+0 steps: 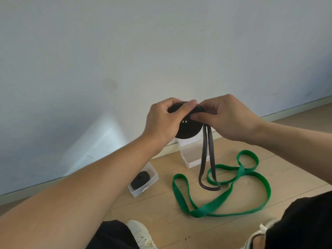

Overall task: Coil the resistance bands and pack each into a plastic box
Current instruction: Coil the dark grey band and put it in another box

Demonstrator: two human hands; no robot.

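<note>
Your left hand (161,121) clamps the black coil (188,130) so it can't unwind, above the empty box (190,159). Your right hand (228,117) pinches its loose tail (206,159), feeding the next wrap. The green band (224,198) waits on the floor (161,209).
</note>
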